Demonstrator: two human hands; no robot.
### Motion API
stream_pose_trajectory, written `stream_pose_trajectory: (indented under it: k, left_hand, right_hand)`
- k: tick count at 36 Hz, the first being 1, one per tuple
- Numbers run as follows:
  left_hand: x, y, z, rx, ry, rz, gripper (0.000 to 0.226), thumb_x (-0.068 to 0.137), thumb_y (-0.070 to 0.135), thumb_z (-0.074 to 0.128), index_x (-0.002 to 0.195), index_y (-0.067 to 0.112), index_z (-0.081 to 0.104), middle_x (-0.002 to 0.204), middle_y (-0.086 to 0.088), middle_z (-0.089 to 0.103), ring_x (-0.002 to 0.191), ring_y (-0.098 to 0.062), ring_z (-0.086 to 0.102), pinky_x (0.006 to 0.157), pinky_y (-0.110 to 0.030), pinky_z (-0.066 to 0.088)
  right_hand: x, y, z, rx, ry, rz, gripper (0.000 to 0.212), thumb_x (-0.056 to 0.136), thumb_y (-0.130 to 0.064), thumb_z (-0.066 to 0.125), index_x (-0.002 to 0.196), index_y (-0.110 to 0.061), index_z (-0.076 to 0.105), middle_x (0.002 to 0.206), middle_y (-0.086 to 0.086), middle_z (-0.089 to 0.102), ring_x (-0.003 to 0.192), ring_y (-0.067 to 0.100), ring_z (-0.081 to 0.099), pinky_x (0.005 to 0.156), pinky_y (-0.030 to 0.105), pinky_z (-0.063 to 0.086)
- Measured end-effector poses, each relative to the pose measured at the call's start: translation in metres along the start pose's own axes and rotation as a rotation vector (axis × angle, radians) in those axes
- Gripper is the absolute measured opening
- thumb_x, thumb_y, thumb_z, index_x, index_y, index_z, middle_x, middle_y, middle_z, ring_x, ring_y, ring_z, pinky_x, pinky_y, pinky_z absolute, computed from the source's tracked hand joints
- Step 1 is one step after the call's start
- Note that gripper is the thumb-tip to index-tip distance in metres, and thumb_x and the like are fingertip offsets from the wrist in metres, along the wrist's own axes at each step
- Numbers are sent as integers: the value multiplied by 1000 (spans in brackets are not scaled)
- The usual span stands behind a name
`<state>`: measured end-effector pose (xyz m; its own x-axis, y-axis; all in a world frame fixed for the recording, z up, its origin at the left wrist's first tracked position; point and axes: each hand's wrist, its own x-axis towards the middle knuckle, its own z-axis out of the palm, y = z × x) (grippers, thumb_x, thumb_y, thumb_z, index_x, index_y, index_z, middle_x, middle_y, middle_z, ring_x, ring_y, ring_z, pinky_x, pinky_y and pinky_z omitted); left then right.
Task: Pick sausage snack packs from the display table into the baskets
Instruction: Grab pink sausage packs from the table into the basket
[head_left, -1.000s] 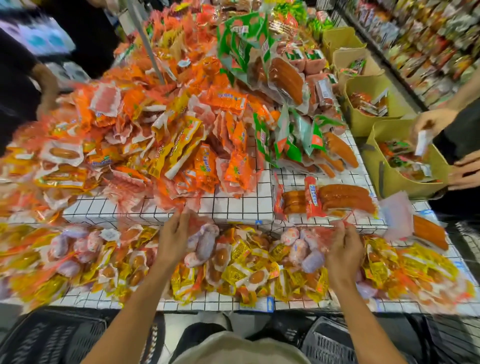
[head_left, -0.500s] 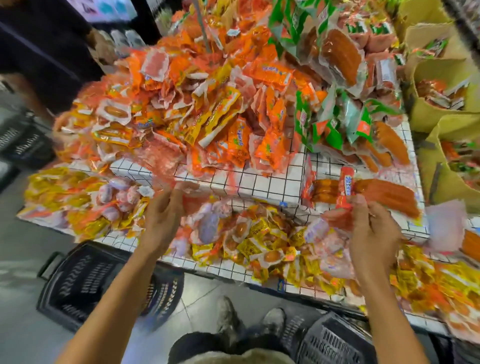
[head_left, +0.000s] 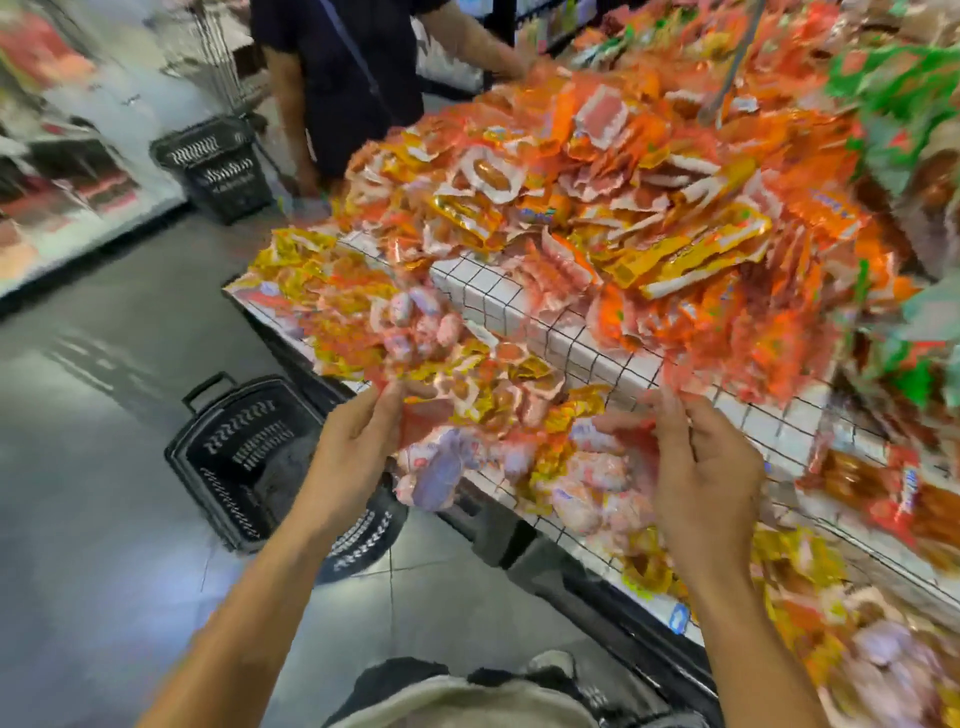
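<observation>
A heap of orange and yellow sausage snack packs (head_left: 649, 208) covers the tiered white wire display table (head_left: 519, 296). On the lower tier lie yellow packs and pale pink sausage packs (head_left: 441, 467). My left hand (head_left: 358, 447) pinches a translucent red pack (head_left: 421, 421) at the table's front edge. My right hand (head_left: 696, 467) pinches another reddish pack (head_left: 634, 441) just above the lower tier. A black basket (head_left: 244, 447) stands on the floor below my left forearm. The whole view is blurred.
A second black basket (head_left: 218, 166) sits on the floor at the back left, next to a person in dark clothes (head_left: 337, 78) at the table's far corner. Green packs (head_left: 904, 104) pile up at the right. Store shelves (head_left: 62, 156) line the left side.
The view has swung left, bringing the floor and the near basket into sight. Both hands have lifted their packs off the lower tier and drawn back toward me.
</observation>
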<state>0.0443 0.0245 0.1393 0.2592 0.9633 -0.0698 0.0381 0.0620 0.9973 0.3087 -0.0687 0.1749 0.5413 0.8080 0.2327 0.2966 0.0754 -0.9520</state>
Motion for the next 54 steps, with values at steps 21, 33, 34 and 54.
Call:
stream_pose_trajectory:
  k: [21, 33, 34, 54]
  left_hand:
    - [-99, -106, -300, -232, 682, -310, 40, 105, 43, 43, 96, 23, 77, 109, -2, 78, 107, -18, 72, 89, -32, 58]
    - [-43, -139, -365, -237, 972, -476, 40, 108, 30, 43, 111, 1, 70, 110, -13, 76, 104, -26, 71, 86, -34, 56]
    - [-33, -141, -369, -222, 982, -485, 40, 108, 28, 43, 111, 0, 70, 110, -13, 76, 103, -26, 71, 87, -34, 55]
    - [145, -415, -428, -326, 1083, -845, 42, 110, 19, 40, 90, 23, 76, 78, 23, 76, 80, 12, 68, 72, -3, 47]
  right_hand:
    - [-77, 29, 368, -32, -739, 293, 30, 95, -52, 53, 93, -32, 75, 84, 6, 80, 86, 25, 77, 78, 40, 62]
    - [-49, 80, 517, -69, -942, 446, 32, 105, -27, 55, 83, -20, 77, 79, 0, 79, 73, 14, 75, 61, 20, 56]
    - [-44, 87, 528, -96, -950, 453, 32, 105, -27, 54, 84, -21, 78, 81, 1, 79, 78, 16, 75, 69, 25, 59]
    - [-35, 333, 731, -501, -910, 710, 34, 104, -30, 54, 79, -21, 75, 62, -17, 71, 59, -6, 62, 55, 10, 44]
